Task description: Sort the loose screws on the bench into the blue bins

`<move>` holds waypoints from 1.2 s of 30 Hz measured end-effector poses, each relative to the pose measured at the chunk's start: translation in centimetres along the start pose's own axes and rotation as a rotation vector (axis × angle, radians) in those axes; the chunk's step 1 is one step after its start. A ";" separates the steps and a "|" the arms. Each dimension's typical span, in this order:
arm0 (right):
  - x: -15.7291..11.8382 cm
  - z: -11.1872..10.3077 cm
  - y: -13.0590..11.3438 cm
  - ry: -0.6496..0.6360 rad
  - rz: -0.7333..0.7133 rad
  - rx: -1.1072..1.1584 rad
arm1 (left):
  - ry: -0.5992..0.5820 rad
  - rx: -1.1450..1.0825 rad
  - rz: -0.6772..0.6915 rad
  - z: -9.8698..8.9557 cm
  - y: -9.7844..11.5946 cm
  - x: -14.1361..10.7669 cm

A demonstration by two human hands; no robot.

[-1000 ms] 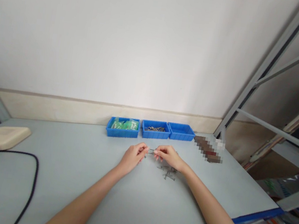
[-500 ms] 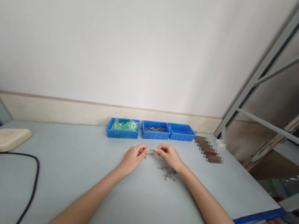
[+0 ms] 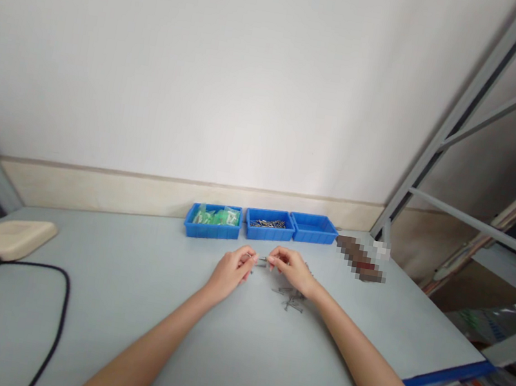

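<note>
Over table (image 3: 127, 277), left hand (image 3: 228, 272) and right hand (image 3: 292, 269) still pinch screws (image 3: 263, 258).

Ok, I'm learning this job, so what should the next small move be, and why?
Probably a slight nudge by the right hand, lining up the thin metal pieces, while the left hand holds steady: the pieces jut from the left pinch, and the right one sits at their other ends. Whether it grips them is unclear.

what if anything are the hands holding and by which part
The left hand pinches thin, grey metal fasteners by their left ends. The right hand has its fingertips at the opposite ends; whether it grips there cannot be told.
</note>
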State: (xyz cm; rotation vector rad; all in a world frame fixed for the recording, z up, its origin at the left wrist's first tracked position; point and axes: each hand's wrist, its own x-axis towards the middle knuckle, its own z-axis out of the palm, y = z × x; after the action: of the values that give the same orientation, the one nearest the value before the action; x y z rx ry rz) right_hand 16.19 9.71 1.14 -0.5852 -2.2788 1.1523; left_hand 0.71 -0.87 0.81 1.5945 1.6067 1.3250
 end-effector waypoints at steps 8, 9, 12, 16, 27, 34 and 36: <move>0.2 -0.7 0.5 -0.175 0.044 0.047 | -0.002 0.045 0.016 -0.2 0.2 0.0; 0.6 -0.9 0.6 -0.198 0.054 0.063 | 0.004 0.038 0.014 -0.3 0.1 0.1; 3.1 -1.5 0.6 -0.105 0.064 0.031 | 0.044 -0.009 -0.007 -0.7 -0.4 0.3; 6.7 -2.6 0.0 0.169 0.134 -0.269 | 0.090 -0.059 -0.048 -1.3 -1.1 0.5; 2.3 -3.2 3.0 -0.103 -0.090 -0.494 | 0.033 -0.049 -0.057 -0.9 -1.5 0.6; 2.2 -2.4 3.6 -0.115 -0.122 -0.443 | 0.022 -0.002 -0.035 -0.8 -1.6 0.5; 1.9 -2.4 3.4 -0.106 -0.137 -0.422 | 0.009 0.002 -0.048 -0.8 -1.4 0.4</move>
State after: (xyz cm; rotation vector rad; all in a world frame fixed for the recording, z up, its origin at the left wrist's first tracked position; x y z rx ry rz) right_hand 16.67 14.11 0.00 -0.5194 -2.6290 0.6522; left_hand -0.71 -0.47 0.05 1.5436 1.6414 1.3084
